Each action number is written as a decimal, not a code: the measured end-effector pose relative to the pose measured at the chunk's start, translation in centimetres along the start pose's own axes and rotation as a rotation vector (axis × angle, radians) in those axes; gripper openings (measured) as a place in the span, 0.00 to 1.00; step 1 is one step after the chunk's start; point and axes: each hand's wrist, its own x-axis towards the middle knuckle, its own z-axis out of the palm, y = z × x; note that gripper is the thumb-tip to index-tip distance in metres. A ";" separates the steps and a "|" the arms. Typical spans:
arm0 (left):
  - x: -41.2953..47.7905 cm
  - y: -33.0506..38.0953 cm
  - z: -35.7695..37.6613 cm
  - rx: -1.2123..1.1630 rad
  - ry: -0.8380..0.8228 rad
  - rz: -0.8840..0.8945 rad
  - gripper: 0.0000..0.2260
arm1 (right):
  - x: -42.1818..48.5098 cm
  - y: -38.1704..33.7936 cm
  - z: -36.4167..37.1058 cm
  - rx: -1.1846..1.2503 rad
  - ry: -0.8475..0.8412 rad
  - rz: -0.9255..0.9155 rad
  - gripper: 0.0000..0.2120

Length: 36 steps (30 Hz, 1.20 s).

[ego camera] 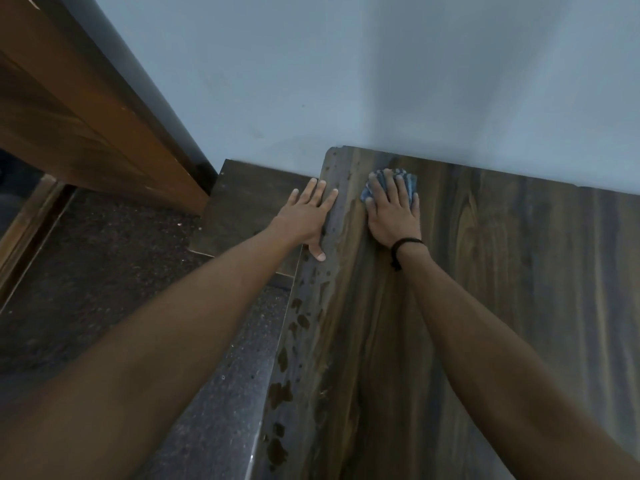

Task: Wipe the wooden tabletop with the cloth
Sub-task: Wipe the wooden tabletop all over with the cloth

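Head view — right hand (pixel 393 216) pressing cloth (pixel 411 183), tabletop (pixel 502 289) against wall (pixel 346 81), doorframe (pixel 86 126) nearby

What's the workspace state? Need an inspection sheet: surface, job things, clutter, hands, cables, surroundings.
Surface: wooden tabletop, dark grain; wet-looking spots run along its left edge.
Job's things: blue cloth lies on the tabletop near the far left corner, under the right hand.
Clutter: nothing seen.
Grippers: right hand presses the cloth with straight, spread fingers; black wrist cord. Left hand rests flat at the tabletop's left edge and holds nothing.
Cables: nothing seen.
Surroundings: pale wall behind; lower dark board and speckled floor at left; wooden door frame upper left.
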 end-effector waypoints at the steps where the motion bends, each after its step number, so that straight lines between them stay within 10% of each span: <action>1: -0.1 0.1 0.0 0.001 0.000 -0.003 0.66 | -0.6 -0.4 0.3 -0.013 -0.006 -0.042 0.25; 36: -0.3 0.9 -0.1 0.052 0.015 -0.060 0.66 | 3.7 1.9 -1.2 -0.035 0.006 -0.130 0.25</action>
